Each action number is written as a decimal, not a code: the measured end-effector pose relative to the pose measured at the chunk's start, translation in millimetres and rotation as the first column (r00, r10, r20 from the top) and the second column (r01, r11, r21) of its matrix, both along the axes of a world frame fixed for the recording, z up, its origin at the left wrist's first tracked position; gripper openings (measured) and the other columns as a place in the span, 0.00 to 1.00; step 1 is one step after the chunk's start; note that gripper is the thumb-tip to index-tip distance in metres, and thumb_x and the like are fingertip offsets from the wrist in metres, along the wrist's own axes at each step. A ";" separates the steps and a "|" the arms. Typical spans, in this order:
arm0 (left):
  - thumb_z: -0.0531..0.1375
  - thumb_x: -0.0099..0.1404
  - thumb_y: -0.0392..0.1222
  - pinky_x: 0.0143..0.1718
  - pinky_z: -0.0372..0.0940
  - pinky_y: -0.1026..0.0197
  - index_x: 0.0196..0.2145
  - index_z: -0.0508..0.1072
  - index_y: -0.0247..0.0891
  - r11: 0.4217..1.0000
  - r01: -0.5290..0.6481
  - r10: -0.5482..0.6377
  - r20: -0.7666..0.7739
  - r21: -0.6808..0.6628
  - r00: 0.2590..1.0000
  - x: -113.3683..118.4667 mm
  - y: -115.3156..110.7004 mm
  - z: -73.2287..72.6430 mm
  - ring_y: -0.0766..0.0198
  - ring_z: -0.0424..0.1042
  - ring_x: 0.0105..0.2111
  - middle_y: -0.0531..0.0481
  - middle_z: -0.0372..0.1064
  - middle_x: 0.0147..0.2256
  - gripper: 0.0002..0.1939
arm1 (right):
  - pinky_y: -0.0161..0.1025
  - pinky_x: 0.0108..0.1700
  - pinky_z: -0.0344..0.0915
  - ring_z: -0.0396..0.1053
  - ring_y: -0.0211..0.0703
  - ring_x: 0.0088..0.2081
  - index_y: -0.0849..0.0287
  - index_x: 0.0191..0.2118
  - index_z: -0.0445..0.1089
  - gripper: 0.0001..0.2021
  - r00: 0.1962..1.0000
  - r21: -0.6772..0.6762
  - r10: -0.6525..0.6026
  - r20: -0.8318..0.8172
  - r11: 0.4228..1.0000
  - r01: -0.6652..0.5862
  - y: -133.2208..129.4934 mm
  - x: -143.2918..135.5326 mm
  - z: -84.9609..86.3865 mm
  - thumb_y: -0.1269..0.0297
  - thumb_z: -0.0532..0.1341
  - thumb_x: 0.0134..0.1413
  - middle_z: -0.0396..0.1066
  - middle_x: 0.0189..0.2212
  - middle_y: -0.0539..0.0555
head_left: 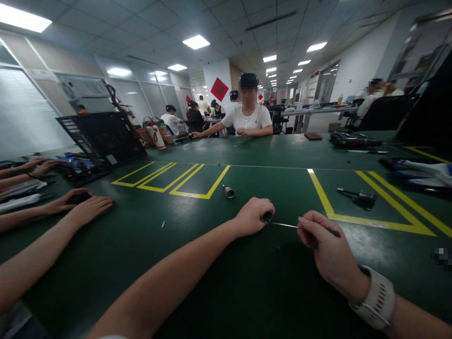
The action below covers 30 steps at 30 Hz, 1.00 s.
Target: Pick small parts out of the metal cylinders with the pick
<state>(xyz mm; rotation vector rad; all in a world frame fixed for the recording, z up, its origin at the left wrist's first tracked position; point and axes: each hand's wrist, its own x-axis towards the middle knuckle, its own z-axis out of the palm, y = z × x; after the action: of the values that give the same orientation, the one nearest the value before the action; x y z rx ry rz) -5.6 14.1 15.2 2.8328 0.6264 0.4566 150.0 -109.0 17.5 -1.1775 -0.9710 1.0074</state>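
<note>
My left hand (253,216) is closed around a dark cylindrical part (266,217), its round, hollow-looking end facing right. In my right hand (319,238) is a screwdriver with a thin metal shaft (285,225); my fingers cover most of its handle. The shaft points left, and its tip is at the lower edge of the dark part; whether it touches is hard to tell. A tiny dark ring-like piece (278,248) lies on the green table just below the shaft. Beyond my left hand rests a small metal and black cylindrical piece (229,191).
Yellow tape outlines (208,195) mark the green table (141,263). A dark tool-like part (360,197) lies inside the right outline. At left are another person's hands (88,207), with a black panel (102,136) behind. A person in white (252,120) sits opposite.
</note>
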 end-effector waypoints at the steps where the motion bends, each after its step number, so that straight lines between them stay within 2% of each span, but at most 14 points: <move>1: 0.56 0.56 0.30 0.41 0.58 0.61 0.31 0.66 0.36 1.000 -0.004 0.004 0.011 -0.005 1.000 0.0 0.3 -0.6 0.64 0.66 0.36 0.51 0.66 0.33 0.04 | 0.36 0.24 0.50 0.53 0.34 0.20 0.57 0.19 0.62 0.13 1.000 -0.007 -0.004 0.005 1.000 0.004 0.4 -0.2 -0.2 0.61 0.59 0.50 0.58 0.15 0.44; 6: 0.58 0.58 0.36 0.40 0.59 0.61 0.31 0.66 0.36 0.997 -0.049 0.054 0.103 -0.053 0.993 0.7 0.6 -2.6 0.65 0.66 0.34 0.51 0.66 0.32 0.02 | 0.36 0.22 0.47 0.51 0.34 0.18 0.57 0.16 0.60 0.14 0.997 -0.080 -0.044 0.069 0.996 0.050 3.5 -1.1 -1.6 0.62 0.59 0.49 0.55 0.13 0.44; 10: 0.59 0.59 0.42 0.37 0.60 0.63 0.31 0.66 0.36 0.992 -0.010 0.025 0.108 -0.129 0.994 1.8 -1.1 -0.7 0.65 0.66 0.33 0.51 0.66 0.32 0.07 | 0.36 0.22 0.46 0.51 0.34 0.18 0.57 0.16 0.60 0.14 0.995 -0.127 -0.053 0.082 0.990 0.063 5.1 -1.5 -1.9 0.62 0.58 0.48 0.56 0.13 0.44; 14: 0.58 0.60 0.41 0.37 0.59 0.63 0.31 0.66 0.36 0.992 0.070 -0.066 0.042 -0.105 0.997 2.0 -3.3 1.4 0.66 0.66 0.33 0.52 0.66 0.31 0.05 | 0.36 0.22 0.47 0.51 0.34 0.18 0.57 0.17 0.61 0.13 0.996 -0.078 -0.083 0.039 0.993 0.086 4.6 -0.6 -1.8 0.62 0.60 0.48 0.55 0.13 0.44; 17: 0.58 0.60 0.40 0.38 0.59 0.63 0.32 0.66 0.36 0.993 0.089 -0.087 0.025 -0.078 0.996 1.4 -4.2 2.2 0.66 0.66 0.34 0.52 0.66 0.32 0.05 | 0.36 0.21 0.46 0.50 0.34 0.18 0.57 0.17 0.61 0.14 0.993 -0.018 -0.116 -0.014 0.993 0.116 3.7 1.9 -2.5 0.62 0.59 0.49 0.54 0.13 0.44; 26: 0.57 0.60 0.38 0.37 0.61 0.63 0.32 0.65 0.36 0.985 0.067 -0.059 0.052 -0.159 0.997 1.3 -4.3 2.2 0.66 0.66 0.34 0.52 0.66 0.33 0.04 | 0.37 0.21 0.45 0.48 0.34 0.18 0.56 0.16 0.60 0.14 0.988 0.056 -0.125 -0.088 0.990 0.131 2.2 2.8 -2.6 0.65 0.58 0.49 0.52 0.13 0.45; 30: 0.58 0.58 0.38 0.32 0.61 0.65 0.35 0.63 0.37 0.972 -0.051 0.072 0.087 -0.228 0.994 1.2 -5.5 -0.6 0.67 0.64 0.33 0.51 0.64 0.35 0.08 | 0.37 0.21 0.47 0.49 0.35 0.19 0.56 0.17 0.60 0.12 0.986 0.111 -0.100 -0.136 0.987 0.116 1.6 2.0 -2.7 0.65 0.57 0.50 0.54 0.15 0.45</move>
<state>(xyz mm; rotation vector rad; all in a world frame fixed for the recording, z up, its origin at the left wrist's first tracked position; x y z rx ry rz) -4.5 8.6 14.6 2.5681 0.7010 0.4929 152.0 -107.4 14.8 -1.0419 -0.8431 0.9158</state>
